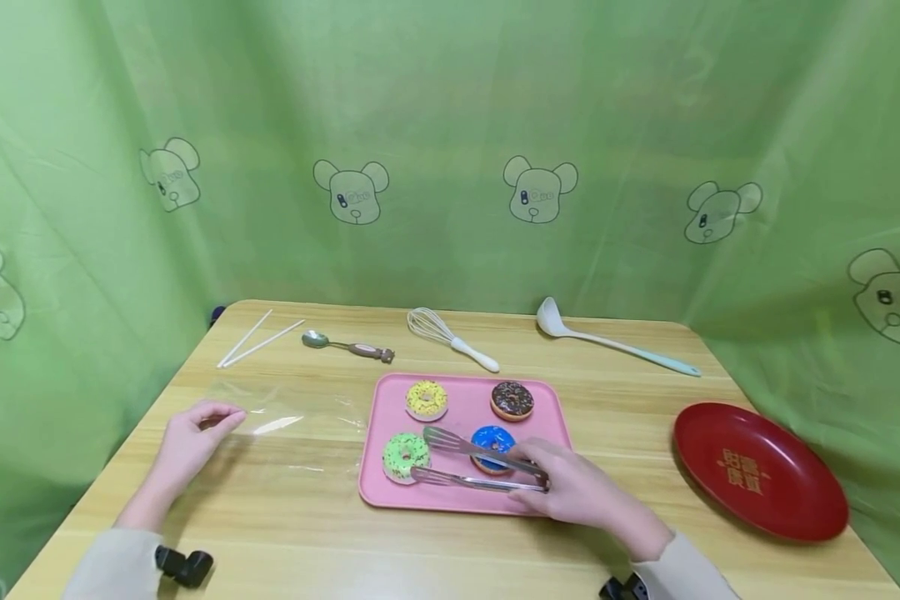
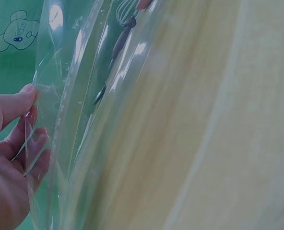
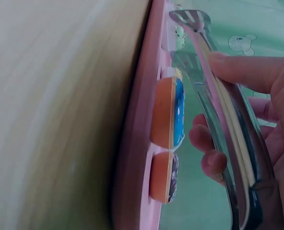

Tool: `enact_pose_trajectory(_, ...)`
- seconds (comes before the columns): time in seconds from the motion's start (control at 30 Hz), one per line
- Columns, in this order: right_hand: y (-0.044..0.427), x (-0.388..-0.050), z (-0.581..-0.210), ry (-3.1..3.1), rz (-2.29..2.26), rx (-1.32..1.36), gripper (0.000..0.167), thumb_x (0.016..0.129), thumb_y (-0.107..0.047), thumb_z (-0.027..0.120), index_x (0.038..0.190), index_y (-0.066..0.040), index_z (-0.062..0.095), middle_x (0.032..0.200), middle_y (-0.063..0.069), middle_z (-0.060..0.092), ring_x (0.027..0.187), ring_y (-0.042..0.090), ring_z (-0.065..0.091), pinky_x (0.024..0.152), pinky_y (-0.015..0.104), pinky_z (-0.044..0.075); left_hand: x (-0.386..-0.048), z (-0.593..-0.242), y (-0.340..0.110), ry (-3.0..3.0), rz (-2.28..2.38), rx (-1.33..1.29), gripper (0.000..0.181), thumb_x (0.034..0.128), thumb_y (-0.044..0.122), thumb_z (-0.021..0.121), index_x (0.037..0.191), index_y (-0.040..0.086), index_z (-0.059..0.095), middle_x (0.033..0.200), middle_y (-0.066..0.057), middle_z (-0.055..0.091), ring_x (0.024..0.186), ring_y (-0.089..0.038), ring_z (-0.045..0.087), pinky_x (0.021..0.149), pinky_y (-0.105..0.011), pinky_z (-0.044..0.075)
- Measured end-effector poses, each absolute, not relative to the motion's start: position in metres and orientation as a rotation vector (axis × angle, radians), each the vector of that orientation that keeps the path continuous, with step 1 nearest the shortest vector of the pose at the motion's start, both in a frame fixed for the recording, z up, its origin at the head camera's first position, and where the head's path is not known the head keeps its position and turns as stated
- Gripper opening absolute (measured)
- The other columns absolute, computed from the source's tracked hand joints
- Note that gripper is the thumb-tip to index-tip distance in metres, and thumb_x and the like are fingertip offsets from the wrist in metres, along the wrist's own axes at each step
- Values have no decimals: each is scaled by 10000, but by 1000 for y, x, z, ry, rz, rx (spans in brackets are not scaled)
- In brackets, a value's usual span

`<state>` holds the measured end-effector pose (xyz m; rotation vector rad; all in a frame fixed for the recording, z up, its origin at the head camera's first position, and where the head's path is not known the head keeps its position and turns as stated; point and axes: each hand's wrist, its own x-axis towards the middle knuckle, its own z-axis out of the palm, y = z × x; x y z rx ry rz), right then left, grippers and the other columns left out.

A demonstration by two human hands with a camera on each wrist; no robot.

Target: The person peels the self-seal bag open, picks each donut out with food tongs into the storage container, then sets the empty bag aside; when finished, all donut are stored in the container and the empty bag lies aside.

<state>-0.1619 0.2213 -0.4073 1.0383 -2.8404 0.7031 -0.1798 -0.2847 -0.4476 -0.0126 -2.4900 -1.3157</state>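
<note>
Metal tongs (image 1: 457,480) are gripped by my right hand (image 1: 570,492) over the pink tray (image 1: 450,498). Their two tips stand apart, close to the green donut (image 1: 405,458). Beneath the tongs sits a blue donut (image 1: 492,442), partly covered by them. A yellow donut (image 1: 426,401) and a chocolate donut (image 1: 512,401) lie at the tray's far side. Left of the tray, my left hand (image 1: 195,442) pinches the edge of a clear plastic bag (image 1: 300,433) between thumb and fingers. The left wrist view shows the bag (image 2: 67,96) hanging in folds from that hand.
Along the back of the wooden table lie two white sticks (image 1: 258,340), a spoon (image 1: 348,345), a white whisk (image 1: 453,340) and a ladle (image 1: 615,340). A red oval plate (image 1: 787,475) stands at the right. Green curtains (image 1: 450,100) enclose the table.
</note>
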Motion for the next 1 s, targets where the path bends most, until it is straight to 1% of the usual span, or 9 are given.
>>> enact_pose_trajectory(0.13,230,-161,-408,-2846,718,1028,404,793,-298,740,1145,-164,592,1031,-83,582,822,74,519,725,270,492,-182,-450,-284,-2491,-1319,-18,255,864,221,676,1004,7,665,981,-131,647,810,-16,556,706,-111,452)
enact_pose_trajectory(0.3,242,-158,-410,-2764,810,1051,399,813,-297,727,1162,-161,588,1032,-50,590,781,105,525,663,242,481,-183,-454,-285,-2509,-1287,-21,249,866,231,673,989,13,669,960,-128,655,798,-6,552,704,-111,450)
enact_pose_trajectory(0.37,248,-156,-411,-2725,847,1042,391,813,-282,729,1155,-155,590,972,-40,591,742,110,520,620,236,475,-183,-455,-284,-2539,-1256,-27,250,869,240,670,987,20,670,954,-119,658,809,-17,555,714,-112,443)
enact_pose_trajectory(0.43,254,-154,-411,-2692,868,1004,386,797,-260,747,1136,-153,595,913,-66,571,714,102,512,585,229,464,-184,-456,-284,-2575,-1220,-41,245,872,242,665,988,26,670,952,-109,661,831,-55,567,730,-124,440)
enact_pose_trajectory(0.53,264,-152,-410,-2639,888,931,396,757,-200,783,1103,-131,605,820,-89,523,659,97,494,531,216,443,-185,-456,-282,-2625,-1165,-72,227,879,230,657,985,30,668,953,-101,663,870,-142,581,764,-185,456)
enact_pose_trajectory(0.67,278,-150,-409,-2601,870,854,408,740,-178,795,1100,-122,611,785,-81,508,631,93,479,509,207,420,-187,-455,-280,-2656,-1100,-129,181,880,183,653,956,21,674,937,-104,660,884,-232,584,789,-323,476)
enact_pose_trajectory(0.73,285,-148,-410,-2600,861,824,417,743,-173,792,1111,-114,606,798,-78,519,628,86,474,511,206,418,-188,-455,-279,-2669,-1070,-160,156,873,162,659,935,20,679,921,-103,657,874,-247,584,786,-374,479)
enact_pose_trajectory(0.87,298,-145,-413,-2573,869,783,438,738,-116,788,1126,-75,586,821,-80,526,626,80,465,509,207,420,-188,-456,-278,-2730,-1037,-211,117,832,129,699,901,37,681,898,-80,639,842,-232,573,764,-396,472)
enact_pose_trajectory(1.0,312,-141,-414,-2525,788,710,471,713,-62,795,1129,-50,574,764,-43,512,616,80,448,499,207,409,-186,-461,-277,-2790,-1023,-267,169,776,114,745,913,43,676,919,-78,617,876,-253,545,790,-430,437)
